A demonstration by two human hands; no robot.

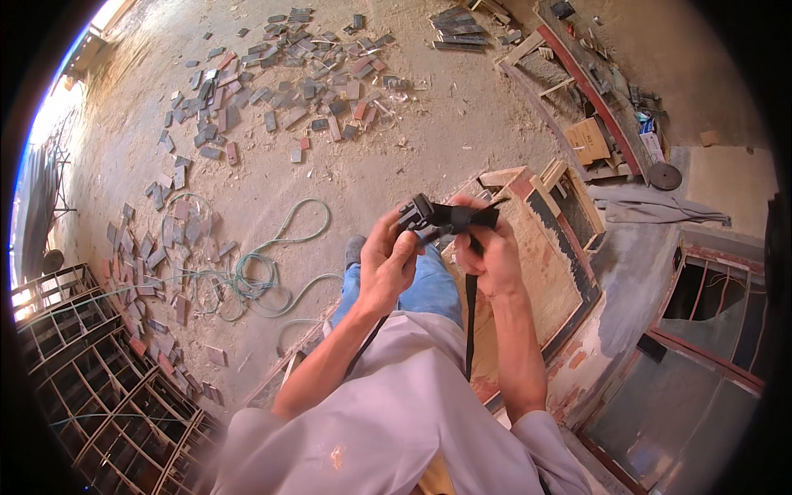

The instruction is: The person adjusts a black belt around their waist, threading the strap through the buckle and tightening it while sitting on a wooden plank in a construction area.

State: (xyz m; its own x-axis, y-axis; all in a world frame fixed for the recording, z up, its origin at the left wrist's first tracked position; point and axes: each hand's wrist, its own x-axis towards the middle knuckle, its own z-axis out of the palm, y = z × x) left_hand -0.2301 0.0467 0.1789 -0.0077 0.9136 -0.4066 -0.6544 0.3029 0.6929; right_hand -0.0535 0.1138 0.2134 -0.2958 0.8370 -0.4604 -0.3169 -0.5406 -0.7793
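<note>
Left hand (386,266) gripping black buckle (419,212), right hand (497,257) pinching strap (483,217), dark-edged board (544,301) rightward, open floor (450,136) ahead

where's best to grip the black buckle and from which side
Probably pinch the buckle by its edges, coming from the left: its blocky body sits at that end, while the strap leads off rightward into the right hand.

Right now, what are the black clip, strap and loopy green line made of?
The clip looks like hard plastic: black, slightly shiny. The strap is probably woven fabric: dull, flat, bendy. The green line bends in loops: maybe plastic or fibre, finish unclear.
</note>
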